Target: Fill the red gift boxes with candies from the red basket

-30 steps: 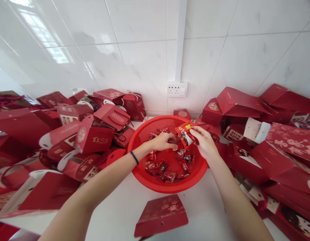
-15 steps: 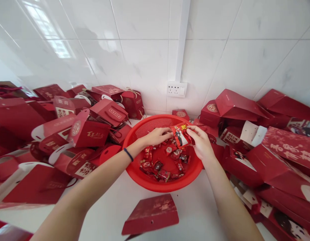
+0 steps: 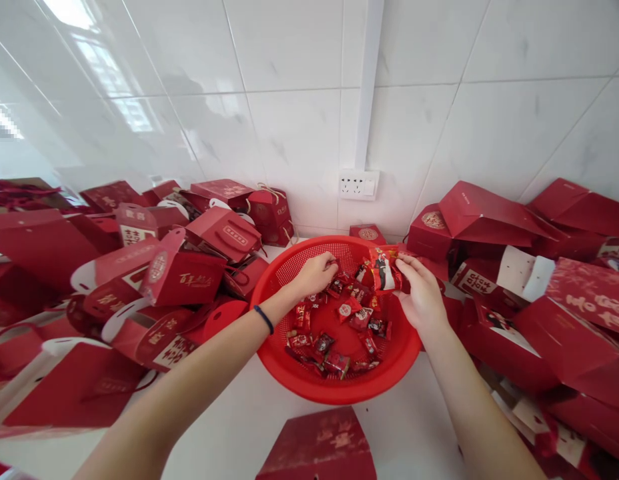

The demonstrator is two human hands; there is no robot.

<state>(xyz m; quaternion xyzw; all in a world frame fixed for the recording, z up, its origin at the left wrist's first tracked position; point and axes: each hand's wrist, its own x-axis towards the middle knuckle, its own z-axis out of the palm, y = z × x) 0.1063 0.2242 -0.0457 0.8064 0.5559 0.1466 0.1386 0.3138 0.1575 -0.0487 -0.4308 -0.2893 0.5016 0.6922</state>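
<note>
My right hand (image 3: pixel 422 293) pinches a red candy packet (image 3: pixel 385 269) printed with figures, holding it over the right side of a red plastic basket (image 3: pixel 289 381). On the basket's left side, my left hand (image 3: pixel 315 275) is closed with its fingers curled down at the candies; whether anything is in the fingertips is hidden. Several small wrapped candies (image 3: pixel 336 363) in red and dark wrappers lie loose on the basket's bottom. The basket's sides are perforated with small holes.
Red gift boxes (image 3: pixel 189 277) are heaped on the left, and more red boxes (image 3: pixel 484 210) pile up on the right. One red box (image 3: pixel 319 445) lies in front of the basket on the white table (image 3: pixel 409 427). Behind stands a tiled wall with a power socket (image 3: pixel 358 185).
My left hand has let go of the candy packet and moved left, down toward the candies. The right hand keeps the packet and has shifted right. The view has tilted slightly.
</note>
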